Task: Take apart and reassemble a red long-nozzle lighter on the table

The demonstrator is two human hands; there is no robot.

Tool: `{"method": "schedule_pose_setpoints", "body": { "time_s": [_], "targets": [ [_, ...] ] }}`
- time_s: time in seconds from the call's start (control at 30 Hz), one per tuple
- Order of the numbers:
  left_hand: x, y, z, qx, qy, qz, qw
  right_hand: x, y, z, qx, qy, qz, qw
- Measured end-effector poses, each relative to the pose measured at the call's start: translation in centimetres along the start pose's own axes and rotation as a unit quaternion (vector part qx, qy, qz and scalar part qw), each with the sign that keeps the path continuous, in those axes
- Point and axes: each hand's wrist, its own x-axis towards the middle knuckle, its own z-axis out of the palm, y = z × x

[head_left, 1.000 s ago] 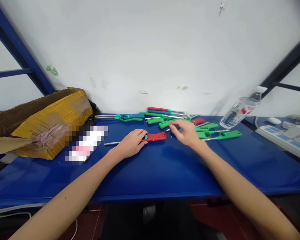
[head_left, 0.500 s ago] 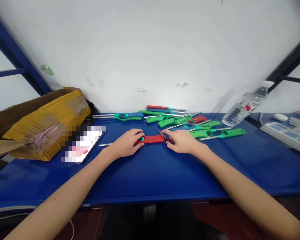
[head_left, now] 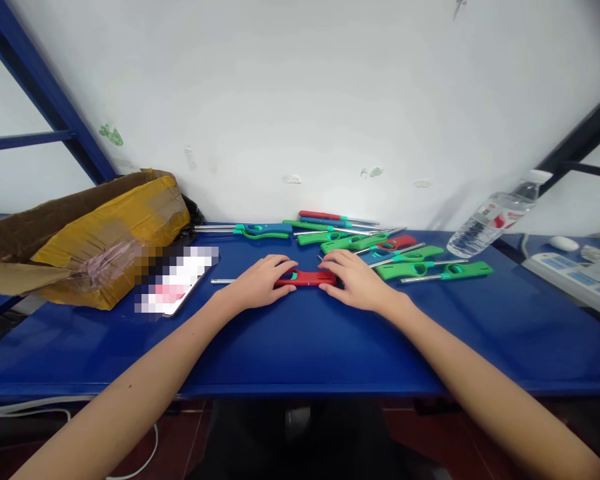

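A red long-nosed lighter (head_left: 312,279) lies crosswise on the blue table, its metal tube pointing left. My left hand (head_left: 260,283) is closed around its trigger end, with thumb and fingers on either side. My right hand (head_left: 355,279) closes on the lighter's right end, thumb in front and fingers behind. A thin metal tip (head_left: 321,257) shows by the right fingers; the rest of that tool is hidden. Several green lighters (head_left: 400,269) lie just behind and to the right of my right hand. A blue-and-green lighter (head_left: 265,231) rests behind my left hand.
At left stand a taped cardboard box (head_left: 111,230) and a phone (head_left: 193,290) with a blurred screen. A water bottle (head_left: 495,217) leans at the right, near a white power strip (head_left: 575,277). A white wall (head_left: 300,100) rises behind the table (head_left: 305,353).
My right hand has moved onto the red lighter's right end; the dark-handled thin tool it held is now mostly hidden. The left hand keeps its grip. The view has shifted slightly.
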Motion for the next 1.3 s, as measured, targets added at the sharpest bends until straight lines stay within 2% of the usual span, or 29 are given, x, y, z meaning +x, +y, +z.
{"method": "schedule_pose_setpoints", "body": {
  "time_s": [0.17, 0.53, 0.77, 1.03, 1.3],
  "targets": [
    [0.0, -0.3, -0.1, -0.013, -0.009, -0.002, 1.000, 0.3, -0.1, 1.2, 0.010, -0.005, -0.005, 1.000],
    [0.4, -0.7, 0.1, -0.067, 0.001, -0.015, 0.998, 0.5, 0.0, 0.2, -0.002, -0.039, -0.029, 0.999],
    [0.3, -0.9, 0.3, -0.057, 0.002, -0.010, 0.998, 0.7, -0.8, 0.5, -0.106, -0.052, -0.056, 0.991],
    [0.3, -1.3, 0.3, -0.063, -0.004, -0.018, 0.998, 0.7, -1.8, 1.1, -0.230, -0.082, -0.077, 0.967],
    [0.7, -1.2, 0.2, -0.082, 0.015, -0.020, 0.996, 0.8, -2.8, 1.1, -0.295, -0.091, -0.085, 0.947]
  ]
}}
